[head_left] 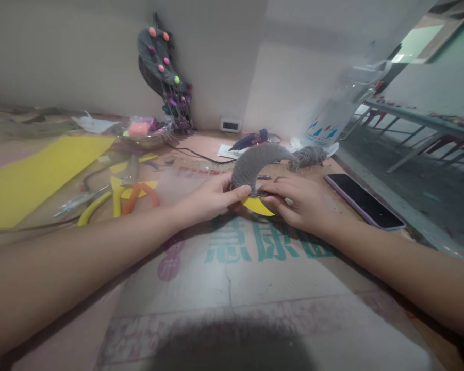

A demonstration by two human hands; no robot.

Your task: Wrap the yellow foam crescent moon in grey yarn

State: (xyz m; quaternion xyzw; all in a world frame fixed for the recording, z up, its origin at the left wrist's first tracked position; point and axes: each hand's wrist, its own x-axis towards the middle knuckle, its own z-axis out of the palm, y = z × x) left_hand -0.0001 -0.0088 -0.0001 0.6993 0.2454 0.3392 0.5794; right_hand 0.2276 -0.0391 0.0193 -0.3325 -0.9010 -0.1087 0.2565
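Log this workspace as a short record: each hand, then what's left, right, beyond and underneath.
Left hand: gripping a grey, yarn-wrapped crescent
Right hand: fingertips at the crescent's lower end, beside a yellow curved piece; exact grip hidden
Left: flat yellow sheet; metal hand tools with yellow and orange handles
Right: black-screened, purple-edged phone
Beyond: blue glue gun; dark grey crescent ornament with coloured balls
Underneath: brownish sheet with green and reddish print
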